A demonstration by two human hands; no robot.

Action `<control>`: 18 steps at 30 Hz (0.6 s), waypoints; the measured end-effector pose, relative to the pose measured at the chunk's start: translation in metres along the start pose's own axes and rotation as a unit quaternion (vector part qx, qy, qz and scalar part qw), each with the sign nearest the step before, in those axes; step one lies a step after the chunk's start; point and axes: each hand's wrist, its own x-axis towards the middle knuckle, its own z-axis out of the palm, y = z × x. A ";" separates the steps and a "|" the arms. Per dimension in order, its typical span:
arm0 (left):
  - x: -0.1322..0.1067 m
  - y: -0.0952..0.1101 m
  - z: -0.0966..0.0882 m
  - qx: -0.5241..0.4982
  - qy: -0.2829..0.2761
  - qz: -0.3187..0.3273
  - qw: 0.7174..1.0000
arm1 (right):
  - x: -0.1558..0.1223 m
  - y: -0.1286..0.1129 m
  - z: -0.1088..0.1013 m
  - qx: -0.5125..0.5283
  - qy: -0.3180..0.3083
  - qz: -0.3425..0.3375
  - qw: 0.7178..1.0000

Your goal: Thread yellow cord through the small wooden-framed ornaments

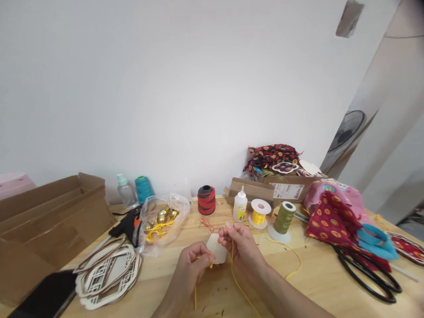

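Yellow cord (236,274) runs through both hands and trails over the wooden table. My left hand (195,260) is closed, its thumb and forefinger pinching a small yellow bit of the cord. Slightly higher, my right hand (240,245) is closed with the fingertips together, and the cord hangs down from it. Between and behind the hands lies a pale flat piece (217,248), partly covered by the fingers. From the right, the cord curves back toward a white spool of yellow cord (259,216).
At left are a cardboard box (49,221), a phone (48,295), wooden cutouts (107,276) and a plastic bag of golden bells (162,223). Behind stand red thread (206,201), a glue bottle (240,206) and green thread (284,218). Black-handled scissors (367,274) and patterned cloth (334,218) lie right.
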 end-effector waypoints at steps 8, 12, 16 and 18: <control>0.000 0.001 -0.003 -0.045 -0.012 -0.044 0.998 | 0.007 -0.007 -0.013 -0.115 -0.040 -0.015 0.992; 0.001 -0.002 -0.004 -0.084 -0.017 -0.050 0.995 | 0.010 -0.008 -0.016 -0.195 -0.011 -0.045 0.980; 0.001 -0.004 -0.002 -0.149 0.000 -0.081 0.985 | 0.008 -0.011 -0.012 -0.259 0.015 -0.101 0.960; 0.000 -0.003 -0.002 -0.167 0.004 -0.097 0.981 | 0.005 -0.012 -0.009 -0.306 -0.007 -0.142 0.941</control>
